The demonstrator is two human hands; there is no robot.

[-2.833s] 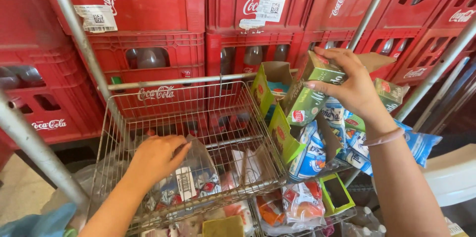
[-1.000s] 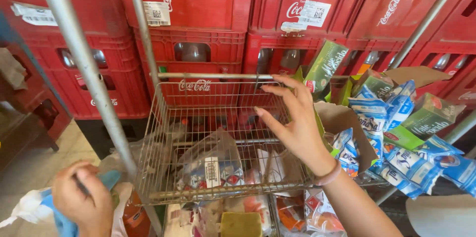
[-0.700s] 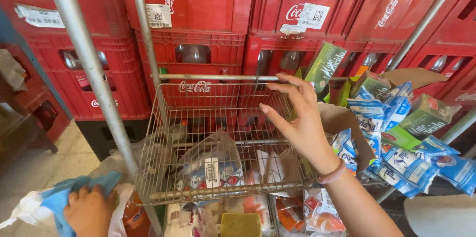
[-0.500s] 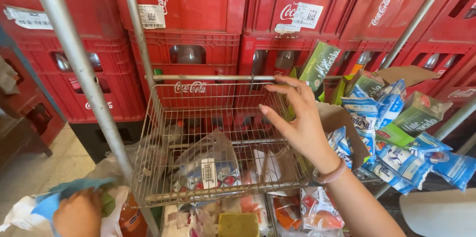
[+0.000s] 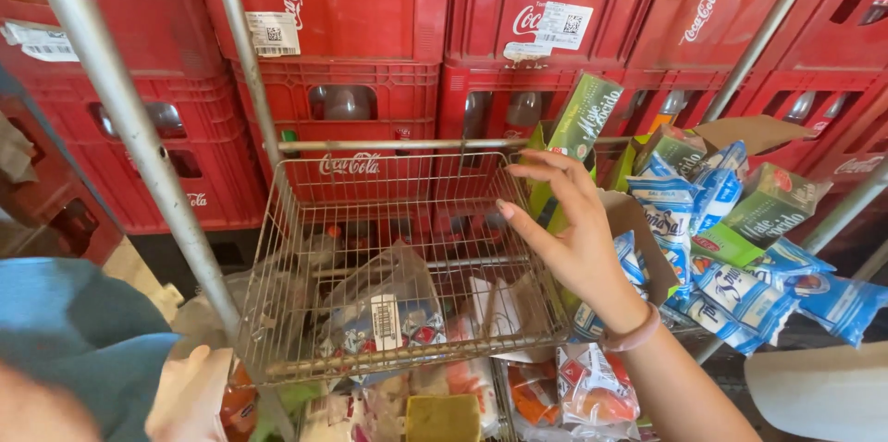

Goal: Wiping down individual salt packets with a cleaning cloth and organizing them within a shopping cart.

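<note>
Since the earlier frame, the left hand (image 5: pixel 37 405) has dropped to a blur, grip untellable; the right hand (image 5: pixel 573 239) hovers open beside the wire basket (image 5: pixel 277 248), ready to reach for the green carton (image 5: pixel 583 118).

Right hand (image 5: pixel 573 239): raised at centre right, palm turned left, fingers spread and slightly curled, holding nothing; a band circles the wrist. Left hand: blurred at near left, grip state unclear.

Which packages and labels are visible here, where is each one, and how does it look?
Green box: tall, upright behind the right hand.
Blue and white bags: piled at right.
Clear bag: in the wire basket, crumpled, with a white barcode sticker.
White labels: rectangular, on the red crates.
</note>
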